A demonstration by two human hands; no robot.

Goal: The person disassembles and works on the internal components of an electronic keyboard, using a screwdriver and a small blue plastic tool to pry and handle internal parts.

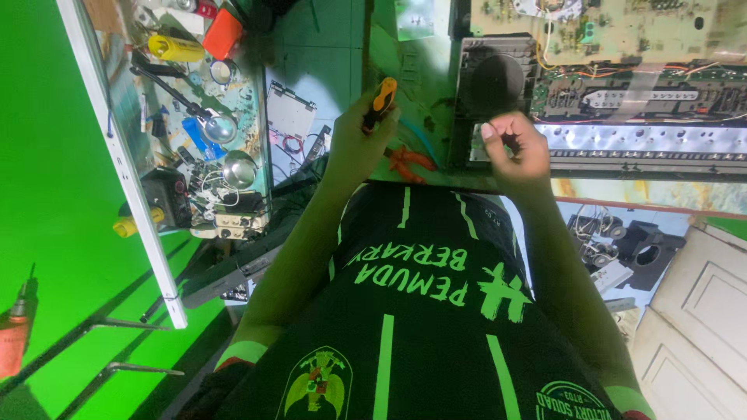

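Observation:
My left hand (356,138) is closed around an orange-and-black screwdriver handle (380,101), held upright above the bench edge. My right hand (513,146) has its fingers curled over a small dark part (511,142) that I cannot make out clearly. It hovers at the near edge of an opened electronic keyboard chassis (646,140) with a round black speaker (495,80) and circuit boards (622,31). Orange-handled pliers (408,162) lie on the bench between my hands.
A glass-topped shelf (187,117) at the left carries several tools, a yellow handle, a red item and metal domes. A drill (14,334) hangs on the green wall. Speaker parts (622,241) lie on the floor at the right, beside a white panel (692,327).

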